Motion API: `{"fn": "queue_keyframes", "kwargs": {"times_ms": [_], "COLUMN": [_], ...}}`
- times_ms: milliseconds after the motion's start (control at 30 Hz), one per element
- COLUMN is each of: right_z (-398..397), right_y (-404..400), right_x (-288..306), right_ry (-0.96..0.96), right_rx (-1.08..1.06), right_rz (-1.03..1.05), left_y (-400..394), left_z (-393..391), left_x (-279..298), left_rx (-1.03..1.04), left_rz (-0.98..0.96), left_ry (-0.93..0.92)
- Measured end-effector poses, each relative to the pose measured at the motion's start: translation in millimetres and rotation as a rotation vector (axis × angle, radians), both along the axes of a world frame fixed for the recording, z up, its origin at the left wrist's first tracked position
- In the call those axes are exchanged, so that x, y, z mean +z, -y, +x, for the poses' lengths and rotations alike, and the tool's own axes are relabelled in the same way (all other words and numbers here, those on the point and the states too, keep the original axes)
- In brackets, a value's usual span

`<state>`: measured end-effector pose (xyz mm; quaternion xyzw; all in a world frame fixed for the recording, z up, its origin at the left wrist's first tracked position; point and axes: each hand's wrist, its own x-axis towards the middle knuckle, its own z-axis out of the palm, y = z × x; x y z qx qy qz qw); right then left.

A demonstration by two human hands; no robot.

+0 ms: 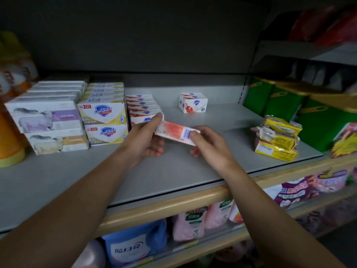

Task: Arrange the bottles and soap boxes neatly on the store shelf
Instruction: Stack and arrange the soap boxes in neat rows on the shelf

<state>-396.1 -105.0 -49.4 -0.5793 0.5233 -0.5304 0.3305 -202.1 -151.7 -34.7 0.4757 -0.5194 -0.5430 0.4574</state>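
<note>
Both hands hold one red-and-white soap box (176, 133) just above the grey shelf (173, 171), its barcode face turned up. The left hand (148, 138) takes the box's left end, thumb stretched along the far edge and fingers curled underneath. The right hand (208, 142) pinches the right end, by the barcode, with fingers bent around it. So each grip is closed on the same box.

Just beyond the left grip, touching the thumb tip, stands a row of matching red-and-white boxes (144, 107) set on edge, one behind another. Left of that row sit two stacked columns of yellow Safeguard boxes (105, 117), and further left a block of white boxes with sheep pictures (48, 120). Well behind the held box, a single red-and-white box (193, 103) stands alone, turned at an angle. Far to the right of the right grip lies a loose pile of yellow wrapped soaps (278, 138), crumpled and uneven. Orange bottles (9, 140) stand at the far left edge of the shelf.
</note>
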Motion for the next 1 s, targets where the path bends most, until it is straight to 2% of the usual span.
{"fn": "queue_keyframes", "kwargs": {"times_ms": [133, 233, 333, 400, 500, 667, 800, 900, 1000], "right_z": [0, -3, -3, -6, -3, -1, -1, 0, 4], "right_y": [1, 3, 2, -1, -3, 3, -1, -4, -5], "right_x": [3, 2, -1, -3, -4, -6, -4, -4, -5], "right_ry": [-0.010, -0.017, 0.184, 0.172, 0.005, -0.033, -0.040, -0.035, -0.053], "right_rx": [-0.096, -0.128, -0.022, 0.057, 0.047, -0.039, -0.079, -0.002, 0.066], "right_rz": [0.081, 0.089, 0.025, -0.035, -0.124, -0.091, -0.150, -0.163, -0.223], "left_y": [-4, -5, -7, -9, -11, -12, -13, -10, -7], "left_z": [-2, -1, 0, 0, 2, 10, 10, 9, 7], "left_x": [-2, -2, 2, 4, 4, 2, 1, -1, -4], "left_rx": [0.021, 0.025, -0.084, -0.134, -0.115, -0.232, -0.252, -0.243, -0.185], "left_rz": [-0.048, -0.068, -0.046, -0.053, -0.140, -0.241, -0.231, -0.305, -0.394], "left_ry": [0.226, 0.281, 0.053, -0.044, -0.030, -0.118, -0.151, -0.195, -0.121]}}
